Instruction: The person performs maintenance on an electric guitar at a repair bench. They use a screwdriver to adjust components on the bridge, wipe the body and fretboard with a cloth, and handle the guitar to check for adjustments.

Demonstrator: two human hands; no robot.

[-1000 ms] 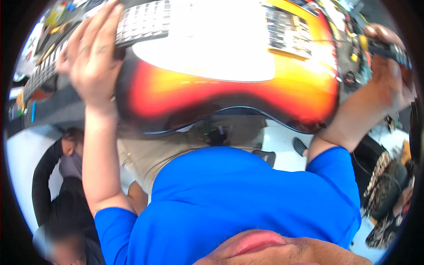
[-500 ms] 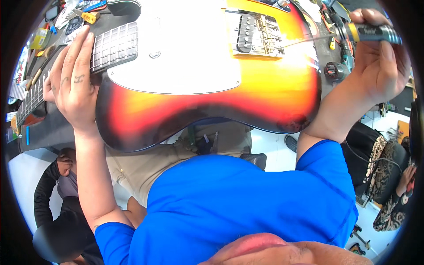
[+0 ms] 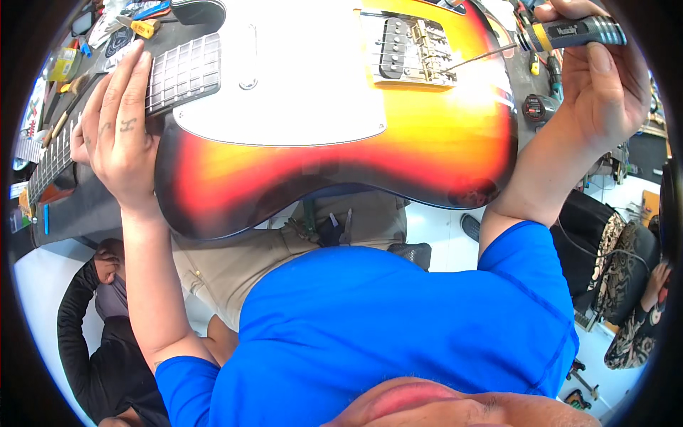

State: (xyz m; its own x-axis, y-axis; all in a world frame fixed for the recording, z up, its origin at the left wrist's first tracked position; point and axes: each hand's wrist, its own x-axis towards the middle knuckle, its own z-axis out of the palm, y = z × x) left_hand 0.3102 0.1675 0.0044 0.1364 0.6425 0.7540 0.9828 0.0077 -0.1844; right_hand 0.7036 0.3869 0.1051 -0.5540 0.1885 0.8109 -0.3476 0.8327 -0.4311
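A sunburst electric guitar (image 3: 420,153) with a white pickguard lies face up in front of me. My left hand (image 3: 117,135) is over its neck (image 3: 186,71), two fingers stretched across the strings and the thumb side hidden by the guitar's edge. In my right hand (image 3: 605,92) is a screwdriver (image 3: 573,32) with a dark, yellow-banded handle, pinched between thumb and fingers. Its long thin shaft slants down to the left, and the tip meets the saddles of the metal bridge (image 3: 432,57). Beside the bridge sits a black pickup (image 3: 392,50).
A dark workbench (image 3: 82,213) carries a yellow cutter (image 3: 144,28), a brush (image 3: 75,84) and other tools. A teal-and-black power tool (image 3: 539,108) stands past the guitar's right end. People sit at lower left, in a black sleeve (image 3: 75,334), and at right, with a hand (image 3: 654,285) showing.
My right hand has moved left and slightly up with the screwdriver, bringing its tip further onto the bridge saddles. My left hand stays on the neck.
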